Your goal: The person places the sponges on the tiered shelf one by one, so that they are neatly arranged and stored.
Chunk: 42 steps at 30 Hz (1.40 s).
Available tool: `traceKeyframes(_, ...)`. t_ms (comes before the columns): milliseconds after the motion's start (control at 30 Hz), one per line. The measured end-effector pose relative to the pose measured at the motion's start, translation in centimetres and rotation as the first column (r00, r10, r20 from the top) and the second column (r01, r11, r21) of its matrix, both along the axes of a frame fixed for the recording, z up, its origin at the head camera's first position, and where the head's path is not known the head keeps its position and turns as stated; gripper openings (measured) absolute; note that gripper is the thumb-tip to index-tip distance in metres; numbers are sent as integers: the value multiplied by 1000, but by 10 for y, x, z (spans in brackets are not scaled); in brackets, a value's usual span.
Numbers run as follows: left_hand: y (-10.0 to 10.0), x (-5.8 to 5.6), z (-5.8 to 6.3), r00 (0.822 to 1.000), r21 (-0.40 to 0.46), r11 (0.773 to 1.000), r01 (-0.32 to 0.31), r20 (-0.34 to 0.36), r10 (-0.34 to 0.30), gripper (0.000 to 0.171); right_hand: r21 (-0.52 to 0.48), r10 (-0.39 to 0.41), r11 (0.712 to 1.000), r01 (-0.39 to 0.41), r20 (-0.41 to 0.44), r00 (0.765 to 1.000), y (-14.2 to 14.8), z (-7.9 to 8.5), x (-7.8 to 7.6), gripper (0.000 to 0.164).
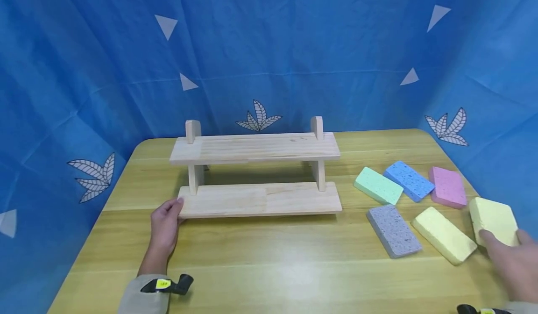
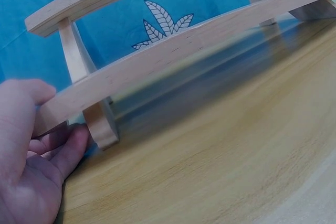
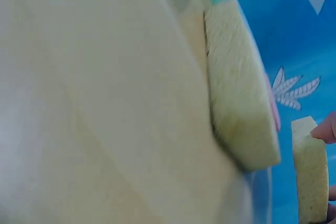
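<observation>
My left hand [image 1: 165,225] grips the left end of the lower board of a two-tier wooden shelf [image 1: 256,202]. In the left wrist view, the thumb lies over the board's end and the fingers [image 2: 73,150] curl beneath it, beside a rounded foot. At the far right, my right hand [image 1: 514,267] holds a pale yellow sponge [image 1: 495,218] between thumb and fingers. The right wrist view shows that sponge [image 3: 310,177] on its narrow side, with a thumb or fingertip on its upper end. Next to it, a second yellow sponge [image 1: 444,235] lies on the table.
Left of the right hand lie a grey sponge [image 1: 394,231], a green sponge [image 1: 378,185], a blue sponge [image 1: 409,181] and a pink sponge [image 1: 448,187]. They rest on the wooden table [image 1: 260,267]. A blue patterned curtain [image 1: 290,38] hangs behind the table and along its sides.
</observation>
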State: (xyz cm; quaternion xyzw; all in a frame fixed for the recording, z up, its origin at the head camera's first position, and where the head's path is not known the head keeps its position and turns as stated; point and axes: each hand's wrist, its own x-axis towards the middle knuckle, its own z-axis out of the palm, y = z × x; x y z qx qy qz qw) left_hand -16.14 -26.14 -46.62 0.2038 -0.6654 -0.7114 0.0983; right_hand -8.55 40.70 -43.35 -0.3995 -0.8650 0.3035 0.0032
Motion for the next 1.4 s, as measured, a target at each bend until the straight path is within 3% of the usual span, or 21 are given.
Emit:
traceKeyframes(300,0,0,1,1000,-14,1000,26,12,-25,22,95,90,993,-73,-183,979,-20,18,-19,71)
traceKeyframes(567,-1,1,3,999,-33,999,39,28,-38,32,97,186,981,-170,-194,963,-42,32,-35,77)
traceKeyframes(833,-1,1,1,999,-30,999,37,19,-36,31,76,313,950,-304,-237,920,-63,39,-51,76)
traceKeyframes(1033,0,1,1,1000,-9,1000,17,12,-17,22,114,399,917,-383,-312,863,-87,47,-71,71)
traceKeyframes(1200,-1,1,2,1000,-4,1000,13,7,-13,19,155,467,884,-440,-328,821,-109,57,-87,70)
traceKeyframes(1400,0,1,2,1000,-12,1000,23,5,-23,21,136,527,847,-513,-331,782,-133,70,-104,71)
